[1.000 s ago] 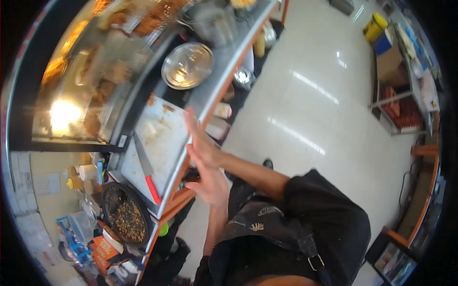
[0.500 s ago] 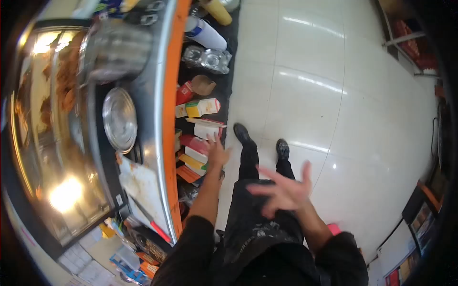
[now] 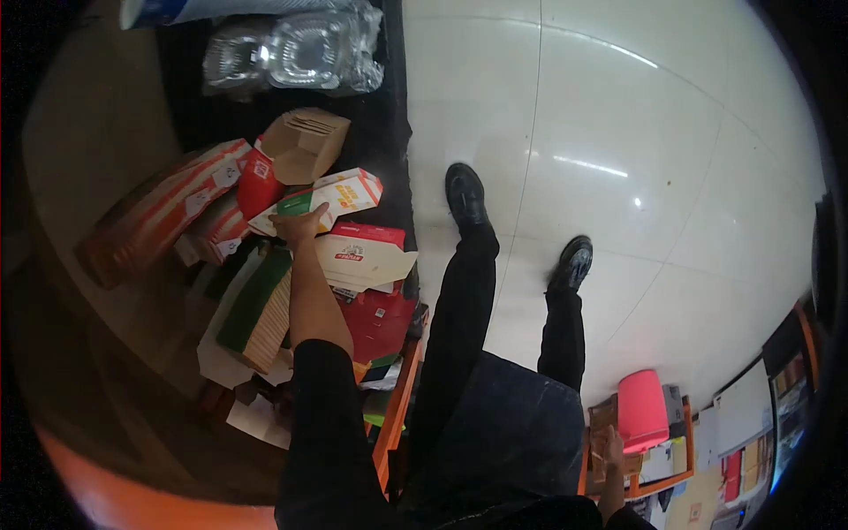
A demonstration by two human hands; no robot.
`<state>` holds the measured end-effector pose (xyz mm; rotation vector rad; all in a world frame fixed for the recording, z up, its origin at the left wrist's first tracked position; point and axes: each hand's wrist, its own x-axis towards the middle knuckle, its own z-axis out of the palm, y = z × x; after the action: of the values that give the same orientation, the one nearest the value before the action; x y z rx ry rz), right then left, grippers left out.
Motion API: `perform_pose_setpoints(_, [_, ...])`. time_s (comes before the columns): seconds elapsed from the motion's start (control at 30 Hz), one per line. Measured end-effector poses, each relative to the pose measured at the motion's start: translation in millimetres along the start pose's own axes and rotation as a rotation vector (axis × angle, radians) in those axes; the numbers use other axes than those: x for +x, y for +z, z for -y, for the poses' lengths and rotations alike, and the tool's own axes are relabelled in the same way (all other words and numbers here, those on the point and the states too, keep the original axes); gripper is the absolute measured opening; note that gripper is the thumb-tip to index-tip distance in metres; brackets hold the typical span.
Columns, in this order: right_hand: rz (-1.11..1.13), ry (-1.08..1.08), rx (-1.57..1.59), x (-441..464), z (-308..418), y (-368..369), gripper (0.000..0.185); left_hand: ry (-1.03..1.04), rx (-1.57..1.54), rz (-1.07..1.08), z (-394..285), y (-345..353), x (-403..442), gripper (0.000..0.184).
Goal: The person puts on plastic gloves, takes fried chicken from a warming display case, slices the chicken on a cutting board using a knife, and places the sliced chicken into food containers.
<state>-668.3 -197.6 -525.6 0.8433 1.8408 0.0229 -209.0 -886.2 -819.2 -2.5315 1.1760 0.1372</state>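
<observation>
My left hand is low on the shelf, its thumb pressed to a white, green and yellow printed paper food carton. Its other fingers are partly hidden and look closed around the carton's near end. Just above stands a stack of brown paper trays by a red carton. Below the hand lie a cream flattened box with a red logo and a dark red folded box. At lower right, my right hand hangs with its fingers stretched out, holding nothing visible.
Clear plastic containers in a bag lie at the shelf's upper end. Striped red packs and a green corrugated stack are deeper in. An orange frame edge runs by my leg; a pink bin stands behind my right hand.
My view has dropped closer to the shelf. My left hand has moved deeper in and onto the printed carton. My right hand has swung from in front of my body down to the right.
</observation>
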Motion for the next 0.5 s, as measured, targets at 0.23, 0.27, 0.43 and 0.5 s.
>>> perform_pose_setpoints(0.23, [0.181, -0.168, 0.100, -26.1, 73.5, 16.6, 0.051, 0.085, -0.120, 0.068, 11.3, -53.8, -39.3, 0.109])
perform_pose_setpoints(0.27, [0.200, -0.204, 0.104, -20.2, 78.0, 14.6, 0.052, 0.134, -0.126, 0.034, 12.6, -64.5, -51.8, 0.108])
perform_pose_setpoints(0.43, [0.230, -0.408, 0.223, -14.2, 105.6, -10.2, 0.040, 0.449, -0.606, 0.090, 45.8, -139.7, -239.8, 0.082])
perform_pose_setpoints(0.5, [0.309, -0.677, -0.143, -49.1, 202.7, -8.4, 0.040, 0.610, -0.947, 0.124, 81.5, -200.2, -328.4, 0.070])
